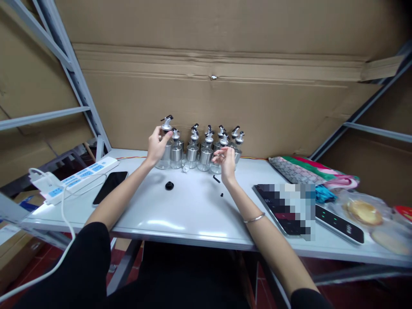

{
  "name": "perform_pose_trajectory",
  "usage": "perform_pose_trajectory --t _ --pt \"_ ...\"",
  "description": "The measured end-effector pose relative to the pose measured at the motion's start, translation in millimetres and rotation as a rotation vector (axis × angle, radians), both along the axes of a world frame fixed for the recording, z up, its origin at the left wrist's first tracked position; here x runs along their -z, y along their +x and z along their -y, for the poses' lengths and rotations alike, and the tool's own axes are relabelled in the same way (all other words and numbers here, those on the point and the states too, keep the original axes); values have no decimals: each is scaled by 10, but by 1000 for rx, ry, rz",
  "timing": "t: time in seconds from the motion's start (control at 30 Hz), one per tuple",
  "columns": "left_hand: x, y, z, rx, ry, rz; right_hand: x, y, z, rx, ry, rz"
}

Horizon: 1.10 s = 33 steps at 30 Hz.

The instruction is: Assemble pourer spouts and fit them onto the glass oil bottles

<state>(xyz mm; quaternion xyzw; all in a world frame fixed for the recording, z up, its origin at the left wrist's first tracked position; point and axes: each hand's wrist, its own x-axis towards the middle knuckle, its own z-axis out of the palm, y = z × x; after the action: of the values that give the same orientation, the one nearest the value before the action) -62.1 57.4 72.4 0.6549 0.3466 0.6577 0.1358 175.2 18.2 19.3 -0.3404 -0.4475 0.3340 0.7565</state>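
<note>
Several glass-and-steel oil dispenser bottles (206, 148) with black spouts stand in a cluster at the back of the white table (193, 210). My left hand (157, 145) grips the leftmost bottle (165, 141), which stands taller than the others. My right hand (225, 161) hovers in front of the right side of the cluster, fingers loosely curled, touching or nearly touching a bottle; I cannot tell if it holds anything. A round black cap (169, 185) and two small black parts (216, 179) lie on the table between my arms.
A white power strip (80, 177) with cable and a black phone (110, 186) lie at the left. At the right are a dark tablet-like device (337, 221), folded patterned cloth (309, 171) and bagged bread (363, 212). Cardboard walls and metal shelf struts surround the table.
</note>
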Motion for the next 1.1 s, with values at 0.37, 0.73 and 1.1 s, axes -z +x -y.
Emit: perform_pose_trajectory --t 0.37,0.73,1.1 --pt "561 -169 -392 -373 -75 -120 2 57 54 29 -76 38" --pt "735 -285 -575 -206 -93 -171 19 64 45 6 -74 -17" --pt "1059 -342 -608 -64 -161 -234 35 116 9 12 -76 8"
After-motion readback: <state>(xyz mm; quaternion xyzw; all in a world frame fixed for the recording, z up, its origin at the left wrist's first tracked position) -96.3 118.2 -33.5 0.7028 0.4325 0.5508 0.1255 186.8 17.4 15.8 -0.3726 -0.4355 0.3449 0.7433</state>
